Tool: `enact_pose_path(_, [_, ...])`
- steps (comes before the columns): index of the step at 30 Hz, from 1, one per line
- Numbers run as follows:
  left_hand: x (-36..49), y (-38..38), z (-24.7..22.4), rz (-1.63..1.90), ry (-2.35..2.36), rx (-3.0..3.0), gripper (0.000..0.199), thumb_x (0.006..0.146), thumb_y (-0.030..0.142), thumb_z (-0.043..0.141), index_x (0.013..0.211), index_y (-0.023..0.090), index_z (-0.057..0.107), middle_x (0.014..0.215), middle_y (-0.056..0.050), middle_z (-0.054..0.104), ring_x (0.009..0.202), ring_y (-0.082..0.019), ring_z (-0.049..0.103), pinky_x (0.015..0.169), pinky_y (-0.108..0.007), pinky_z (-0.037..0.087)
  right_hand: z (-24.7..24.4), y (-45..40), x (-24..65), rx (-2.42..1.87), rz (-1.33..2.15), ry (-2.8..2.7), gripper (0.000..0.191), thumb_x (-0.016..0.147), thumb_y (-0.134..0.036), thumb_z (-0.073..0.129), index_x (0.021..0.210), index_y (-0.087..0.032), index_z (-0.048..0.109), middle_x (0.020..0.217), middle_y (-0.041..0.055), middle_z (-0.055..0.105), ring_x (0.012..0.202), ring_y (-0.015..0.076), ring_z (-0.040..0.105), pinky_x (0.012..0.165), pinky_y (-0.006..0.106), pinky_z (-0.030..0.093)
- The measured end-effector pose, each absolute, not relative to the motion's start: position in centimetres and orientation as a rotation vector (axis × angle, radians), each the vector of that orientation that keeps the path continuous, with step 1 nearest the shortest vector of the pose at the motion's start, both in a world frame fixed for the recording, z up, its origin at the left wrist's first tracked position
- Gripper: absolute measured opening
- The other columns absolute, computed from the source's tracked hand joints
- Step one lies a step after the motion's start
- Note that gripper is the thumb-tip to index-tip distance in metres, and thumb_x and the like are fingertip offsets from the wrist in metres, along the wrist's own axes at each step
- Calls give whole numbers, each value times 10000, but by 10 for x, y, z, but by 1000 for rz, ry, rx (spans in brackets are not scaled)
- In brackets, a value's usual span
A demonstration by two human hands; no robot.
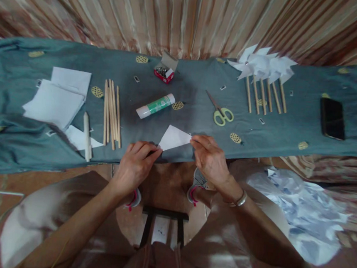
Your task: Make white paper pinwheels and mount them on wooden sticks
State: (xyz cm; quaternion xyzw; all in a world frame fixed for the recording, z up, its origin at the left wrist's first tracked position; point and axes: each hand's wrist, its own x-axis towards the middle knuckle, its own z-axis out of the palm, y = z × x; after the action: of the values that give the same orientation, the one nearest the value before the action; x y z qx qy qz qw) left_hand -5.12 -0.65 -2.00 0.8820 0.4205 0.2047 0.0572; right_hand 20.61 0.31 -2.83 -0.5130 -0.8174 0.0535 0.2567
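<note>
Nearer me than the glue stick [156, 105], my left hand [136, 163] and right hand [210, 159] pinch the folded paper [174, 138] closed-fingered.

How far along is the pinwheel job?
Done, by the look: the pinwheels at the far right, heads on sticks. In hand: a small white paper piece, pinched between the left hand and right hand. Left, probably: the bare sticks and the paper stack. Total needed: can't tell.
</note>
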Motion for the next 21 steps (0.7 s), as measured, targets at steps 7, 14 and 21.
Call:
enact_pose_path(7, [-63, -21, -17, 643, 1324, 2708, 299, 973, 124, 430, 1157, 165, 662, 1059, -111, 694, 1009, -244, 578, 794, -367, 471, -30, 6, 217, -1461, 186, -2157, 313, 899, -107, 456, 1022, -132, 743, 1131, 155, 731, 1055, 268, 653, 960, 475, 555])
enact_pose_path(14, [-62, -24, -23, 659, 1383, 2602, 308, 969, 136, 449, 1174, 208, 668, 1082, -103, 698, 1047, -256, 585, 840, -409, 494, -22, 20, 218, -1473, 446, -1931, 322, 954, -267, 474, 1188, -170, 674, 1234, 128, 701, 1172, 241, 633, 1048, 441, 482])
enact_pose_path(21, [-63, -25, -26, 678, 1402, 2543, 302, 958, 131, 468, 1152, 199, 689, 1090, -115, 709, 1057, -264, 606, 859, -435, 517, -23, 33, 200, -1452, 742, -1867, 216, 809, -252, 683, 1017, -210, 723, 1358, 131, 628, 1245, 273, 595, 1086, 471, 419])
